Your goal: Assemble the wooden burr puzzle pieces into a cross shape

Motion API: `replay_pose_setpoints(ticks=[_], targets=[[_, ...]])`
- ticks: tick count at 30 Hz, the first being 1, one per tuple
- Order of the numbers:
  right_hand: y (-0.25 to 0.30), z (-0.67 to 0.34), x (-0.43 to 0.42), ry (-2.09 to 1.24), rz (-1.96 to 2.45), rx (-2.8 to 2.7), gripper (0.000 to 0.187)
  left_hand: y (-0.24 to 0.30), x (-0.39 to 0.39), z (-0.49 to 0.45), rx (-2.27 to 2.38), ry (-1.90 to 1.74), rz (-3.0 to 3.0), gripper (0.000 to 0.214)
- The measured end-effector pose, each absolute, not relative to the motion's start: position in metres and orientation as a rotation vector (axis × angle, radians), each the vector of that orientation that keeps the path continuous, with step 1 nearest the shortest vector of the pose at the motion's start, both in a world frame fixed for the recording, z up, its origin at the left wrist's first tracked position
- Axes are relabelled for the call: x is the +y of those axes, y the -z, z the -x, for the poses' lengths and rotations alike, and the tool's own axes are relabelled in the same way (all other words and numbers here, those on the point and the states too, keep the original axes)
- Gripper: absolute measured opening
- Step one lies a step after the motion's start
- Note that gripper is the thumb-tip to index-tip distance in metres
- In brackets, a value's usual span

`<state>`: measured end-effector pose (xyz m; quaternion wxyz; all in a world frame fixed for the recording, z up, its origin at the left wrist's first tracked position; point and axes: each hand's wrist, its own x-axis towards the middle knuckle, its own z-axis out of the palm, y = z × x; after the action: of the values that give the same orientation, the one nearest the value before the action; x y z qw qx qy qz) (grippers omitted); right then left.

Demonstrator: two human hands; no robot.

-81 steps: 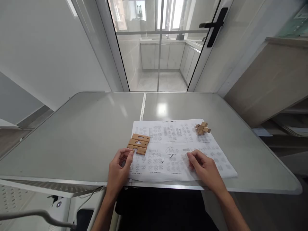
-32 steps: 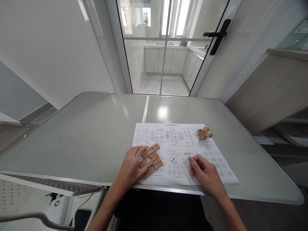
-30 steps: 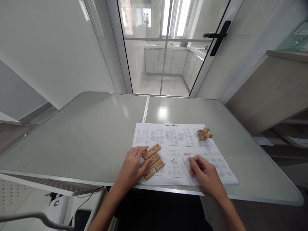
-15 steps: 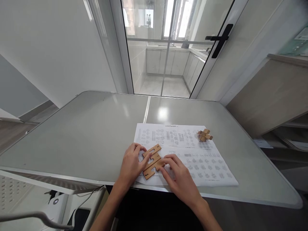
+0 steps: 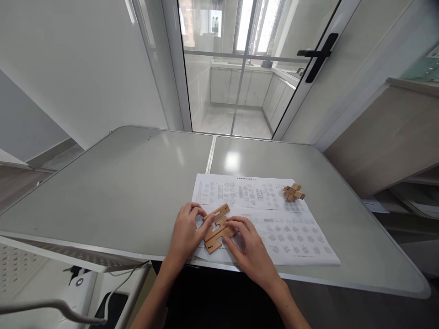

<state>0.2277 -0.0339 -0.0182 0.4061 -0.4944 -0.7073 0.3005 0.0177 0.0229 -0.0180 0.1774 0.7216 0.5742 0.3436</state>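
Three flat notched wooden puzzle pieces lie side by side on a printed instruction sheet near the table's front edge. My left hand rests against their left side, fingers curled onto the pieces. My right hand touches their right ends with bent fingertips. An assembled wooden cross-shaped puzzle sits on the sheet's far right corner, away from both hands.
The grey table has a seam down its middle. A glass door with a black handle stands behind it. A wooden shelf unit is at the right. A white device and cable lie below the table's left front edge.
My left hand pulled the three pieces from the sheet's left edge toward the front and turned them. My right hand left the sheet's middle and came over to the pieces.
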Motion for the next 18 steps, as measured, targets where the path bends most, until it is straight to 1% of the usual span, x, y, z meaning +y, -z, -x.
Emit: replay_pose_setpoints(ticks=[4, 8, 14, 18], targets=[[0.0189, -0.2277, -0.0341, -0.768, 1.255, -1.791, 0.03, 0.0182, 0.0217, -0.0163, 1.611, -0.986, -2.027, 0.02], [0.0198, -0.2274, -0.0344, -0.78, 1.28, -1.809, 0.028, 0.0176, 0.0214, -0.0163, 1.631, -0.962, -2.01, 0.02], [0.0214, -0.2267, -0.034, -0.701, 1.279, -1.884, 0.028, 0.0155, 0.0195, -0.017, 1.689, -0.933, -1.899, 0.024], [0.0208, -0.228, -0.0342, -0.716, 1.289, -1.917, 0.025, 0.012, 0.018, -0.0176, 1.685, -0.935, -1.747, 0.026]])
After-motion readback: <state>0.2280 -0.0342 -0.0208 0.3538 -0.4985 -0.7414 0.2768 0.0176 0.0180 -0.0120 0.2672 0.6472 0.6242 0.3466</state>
